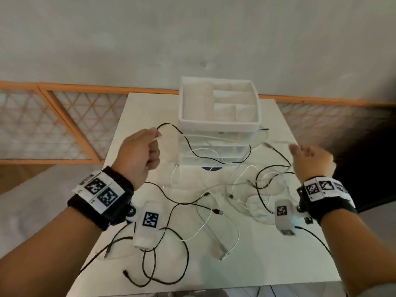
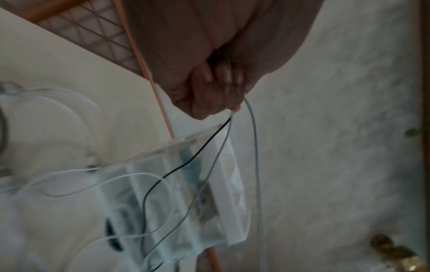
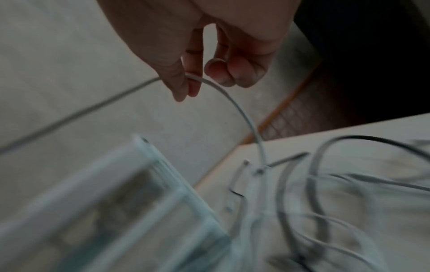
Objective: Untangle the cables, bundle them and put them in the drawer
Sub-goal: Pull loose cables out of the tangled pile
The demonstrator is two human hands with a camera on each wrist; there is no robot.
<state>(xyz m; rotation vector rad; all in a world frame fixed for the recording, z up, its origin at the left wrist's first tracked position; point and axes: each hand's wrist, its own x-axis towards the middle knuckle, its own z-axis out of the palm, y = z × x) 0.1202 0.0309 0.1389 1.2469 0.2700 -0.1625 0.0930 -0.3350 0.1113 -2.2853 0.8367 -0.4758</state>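
Note:
A tangle of black and white cables lies spread over the white table. My left hand is raised left of the clear drawer unit. Its fingers curl round a black cable and pale cable strands that hang down across the unit's front. My right hand is up at the unit's right. Thumb and forefinger pinch a white cable that arcs down to the pile. The drawers look closed.
A white divided tray sits on top of the drawer unit. An orange-framed lattice panel runs behind the table below a grey wall. Cable loops reach the table's near-left edge. A pale flat piece lies mid-table.

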